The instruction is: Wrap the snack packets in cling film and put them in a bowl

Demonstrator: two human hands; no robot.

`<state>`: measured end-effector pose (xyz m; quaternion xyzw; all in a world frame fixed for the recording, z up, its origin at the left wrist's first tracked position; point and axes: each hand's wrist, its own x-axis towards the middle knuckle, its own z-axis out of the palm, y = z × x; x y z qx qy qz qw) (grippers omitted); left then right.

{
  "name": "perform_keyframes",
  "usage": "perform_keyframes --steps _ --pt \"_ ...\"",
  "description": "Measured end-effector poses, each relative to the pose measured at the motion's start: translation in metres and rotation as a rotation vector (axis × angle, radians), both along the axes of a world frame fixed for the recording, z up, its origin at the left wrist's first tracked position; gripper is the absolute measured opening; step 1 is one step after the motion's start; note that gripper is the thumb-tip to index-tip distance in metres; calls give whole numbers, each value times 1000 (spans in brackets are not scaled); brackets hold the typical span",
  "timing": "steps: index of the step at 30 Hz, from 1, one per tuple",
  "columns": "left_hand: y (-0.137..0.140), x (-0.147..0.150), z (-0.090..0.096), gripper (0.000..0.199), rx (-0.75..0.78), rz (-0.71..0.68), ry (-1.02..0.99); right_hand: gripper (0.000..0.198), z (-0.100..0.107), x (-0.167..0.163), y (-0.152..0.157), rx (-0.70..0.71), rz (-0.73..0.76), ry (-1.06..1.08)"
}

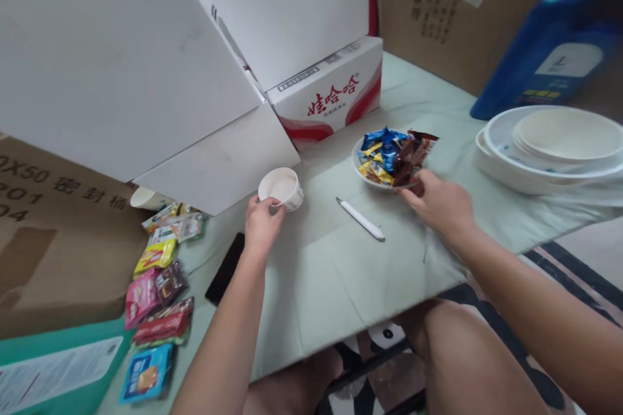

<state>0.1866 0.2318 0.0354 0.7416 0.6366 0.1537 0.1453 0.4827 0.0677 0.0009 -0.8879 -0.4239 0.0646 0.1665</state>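
My left hand [263, 224] is closed on the near rim of a small white bowl [294, 198], thumb over the edge; nothing shows inside it. To the right, my right hand [440, 201] grips the near right edge of a wide white bowl [360, 172]. Blue and yellow snack packets [384, 149] are heaped in that bowl, with brown packets [411, 155] sticking out on the right, close to my fingers. Some fingertips are hidden behind the bowl and packets. Between the two bowls lies a white pen [360, 218] on the pale green cloth [321, 272].
Snack packets [156, 292] line the left side, near a black phone-like slab [226, 269]. White boxes [331, 91] stand behind. Stacked white bowls [549, 168] and a blue bottle [545, 58] are at right. A brown carton [63, 240] borders the left; the table's front edge faces my knees.
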Motion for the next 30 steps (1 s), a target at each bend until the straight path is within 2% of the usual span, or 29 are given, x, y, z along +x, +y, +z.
perform_keyframes --steps 3,6,9,12,14,16,18,20,24,28,30 --pt "8 59 6 20 26 -141 8 29 -15 18 -37 96 -131 18" --pt "18 130 11 22 26 -347 14 27 -30 30 -58 250 -206 54" --pt "32 199 8 22 48 -413 -19 28 -40 37 -61 403 -168 89" --pt "47 258 -1 19 -9 -426 -59 27 -46 39 -57 534 -101 77" --pt "54 292 -6 30 -112 -443 -181 26 -50 40 -54 619 -65 56" --pt "56 316 -10 57 -290 -473 -443 22 -53 40 -53 681 -28 52" --pt "54 329 -11 72 -414 -493 -649 15 -55 41 -54 710 2 73" --pt "49 330 -10 64 -460 -476 -717 10 -54 41 -54 714 5 112" --pt "40 310 -6 32 -569 -395 -667 9 -43 41 -48 635 -45 255" --pt "42 300 -4 24 -596 -353 -593 15 -32 40 -33 530 -9 485" --pt "49 303 -5 20 -578 -365 -560 16 -31 39 -27 555 16 557"
